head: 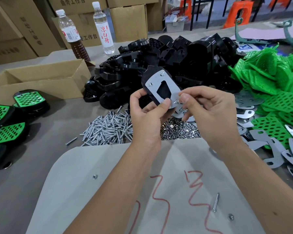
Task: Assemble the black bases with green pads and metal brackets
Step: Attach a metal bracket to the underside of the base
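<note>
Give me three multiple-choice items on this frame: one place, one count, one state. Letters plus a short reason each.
1. Where do the finished green-padded units lie?
A. far left of the table
B. inside the cardboard box
C. on the green pad heap

2. How many bottles stand at the back?
A. one
B. two
C. four

3. What is happening with the held black base?
A. it lies flat on the table
B. both hands hold it, metal bracket facing the camera
C. one hand alone holds it

Key: 1 A, they sit at the left edge. 2 B, bottles and. 3 B, left hand grips it, right hand pinches at the bracket.
</note>
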A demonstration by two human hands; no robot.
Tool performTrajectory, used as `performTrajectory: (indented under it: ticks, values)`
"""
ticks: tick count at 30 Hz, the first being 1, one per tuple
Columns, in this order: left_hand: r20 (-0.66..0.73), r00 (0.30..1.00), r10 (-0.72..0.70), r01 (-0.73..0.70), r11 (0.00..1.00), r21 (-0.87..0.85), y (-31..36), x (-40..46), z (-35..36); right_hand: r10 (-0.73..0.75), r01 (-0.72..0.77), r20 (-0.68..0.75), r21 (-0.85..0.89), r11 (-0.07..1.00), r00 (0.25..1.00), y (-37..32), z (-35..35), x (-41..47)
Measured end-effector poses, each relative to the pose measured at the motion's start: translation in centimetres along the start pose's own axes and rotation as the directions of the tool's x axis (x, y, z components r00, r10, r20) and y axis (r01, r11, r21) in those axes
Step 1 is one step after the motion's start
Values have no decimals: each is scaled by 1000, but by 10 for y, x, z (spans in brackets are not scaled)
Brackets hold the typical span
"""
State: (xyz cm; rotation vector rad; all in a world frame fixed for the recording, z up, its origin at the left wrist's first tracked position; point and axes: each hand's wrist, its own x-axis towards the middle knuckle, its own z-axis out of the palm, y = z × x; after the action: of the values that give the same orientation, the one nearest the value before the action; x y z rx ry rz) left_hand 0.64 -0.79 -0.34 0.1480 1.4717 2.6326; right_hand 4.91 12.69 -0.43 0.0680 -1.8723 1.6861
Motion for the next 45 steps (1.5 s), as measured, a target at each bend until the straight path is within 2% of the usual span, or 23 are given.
performTrajectory:
  ticks: [4,8,17,32,36,39,42,45]
  values:
    - [-81,995,58,-50,994,99,-3,0,1,16,-16,10,28,999,1000,1,-1,1]
    - [-129,988,88,-70,988,136,-4,1,0,-14,16,54,-48,999,998,-1,1,1]
    - [-118,991,66,-48,988,148,-5,0,-1,8,1,70,-130,992,997,3,4,-1]
    - [-106,994,28,-15,992,122,-9,0,-2,-113,127,63,-323,938,992,9,7,-3]
    - [-129,991,37,-21,992,124,-9,0,-2,-203,238,127,-442,865,971,6,4,-1]
    - [-135,984,117,-86,974,212,-11,-1,-2,-255,330,209,-553,765,944,4,1,1]
    - [-138,972,191,-139,938,316,-16,-3,-2,-242,352,259,-601,718,935,3,0,2]
    - [-133,971,199,-144,928,344,-16,-3,-2,-241,367,281,-609,703,929,3,1,1]
